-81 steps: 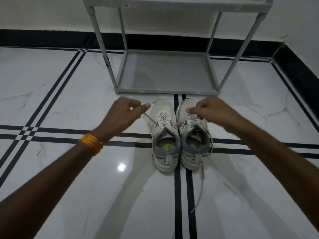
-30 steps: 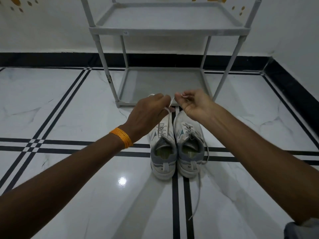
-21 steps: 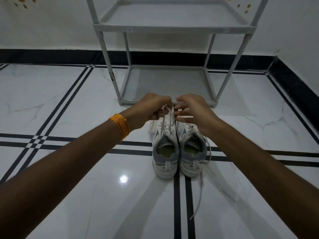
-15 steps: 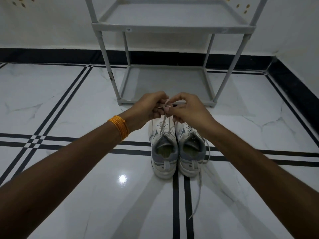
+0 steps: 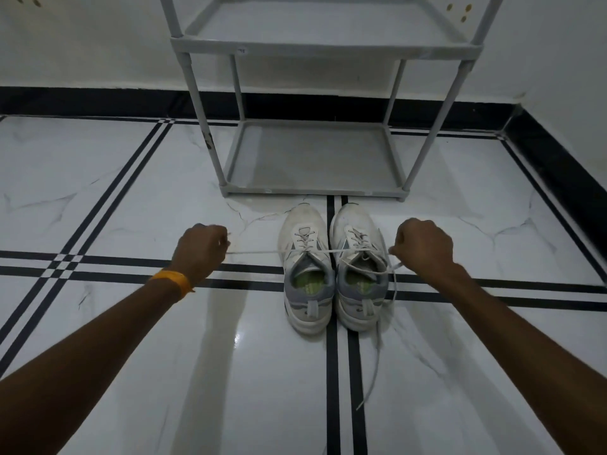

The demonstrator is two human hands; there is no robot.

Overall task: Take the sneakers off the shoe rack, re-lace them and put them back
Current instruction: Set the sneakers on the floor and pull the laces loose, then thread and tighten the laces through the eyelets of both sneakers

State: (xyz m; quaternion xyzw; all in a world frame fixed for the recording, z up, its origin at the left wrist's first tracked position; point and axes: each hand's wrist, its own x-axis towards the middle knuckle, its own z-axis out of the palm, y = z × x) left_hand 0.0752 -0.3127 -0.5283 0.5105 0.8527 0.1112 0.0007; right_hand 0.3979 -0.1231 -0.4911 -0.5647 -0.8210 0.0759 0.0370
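Head view: the two sneakers (image 5: pixel 331 267) stand side by side on the floor (image 5: pixel 131 198), toes toward the shoe rack (image 5: pixel 312 159) and just in front of its lower shelf, which holds nothing. A lace (image 5: pixel 262 252) runs taut across the left sneaker (image 5: pixel 305 267) and over the top of the right sneaker (image 5: pixel 359 267), stretched out to either side.

The step in hand looks like cinching a crossing or first knot on the left sneaker. To do it well, pull both ends outward evenly and low, so the shoe does not slide or tip, and stop once the crossing seats snug against the tongue. The right sneaker's lace (image 5: pixel 377 349) trails loose toward the viewer and should stay clear of the knot.

The left hand (image 5: pixel 200 249), well to the left of the sneakers, is closed into a fist around one lace end. The right hand (image 5: pixel 423 246), just right of the sneakers, is likewise closed, pinching the other end.
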